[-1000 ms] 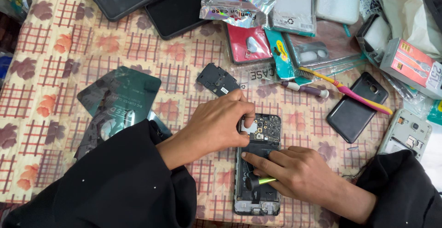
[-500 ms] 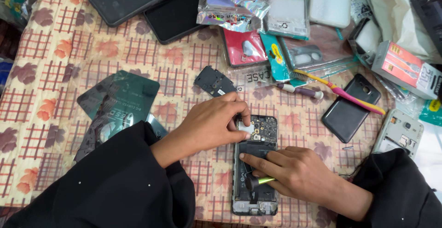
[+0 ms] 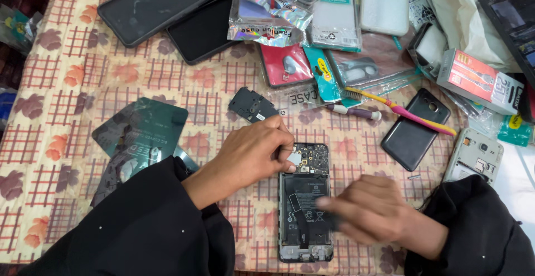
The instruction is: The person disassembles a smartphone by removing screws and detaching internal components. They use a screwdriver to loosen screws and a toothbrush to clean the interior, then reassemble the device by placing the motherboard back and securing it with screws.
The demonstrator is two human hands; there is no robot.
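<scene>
- Under both hands, on the checked tablecloth (image 3: 78, 75): opened phone (image 3: 305, 203), back off, circuit board and battery showing, lying flat between the two wrists.
- Left hand (image 3: 253, 156): fingers curled, fingertips pinching or pressing a small silver piece at the phone's top left corner; real grip or just pressing, cannot tell.
- Right hand (image 3: 370, 209): blurred, fingers loosely spread over the battery's right side; holding anything, cannot tell.
- Small black cover piece (image 3: 252, 105) just beyond the left hand.
- Toothbrush (image 3: 398, 109) and dark phone back (image 3: 415, 128) beyond the right hand.
- Handling guess: phone light, stiff, fragile inside; best held by the outer frame edges, not the board or battery.
</scene>
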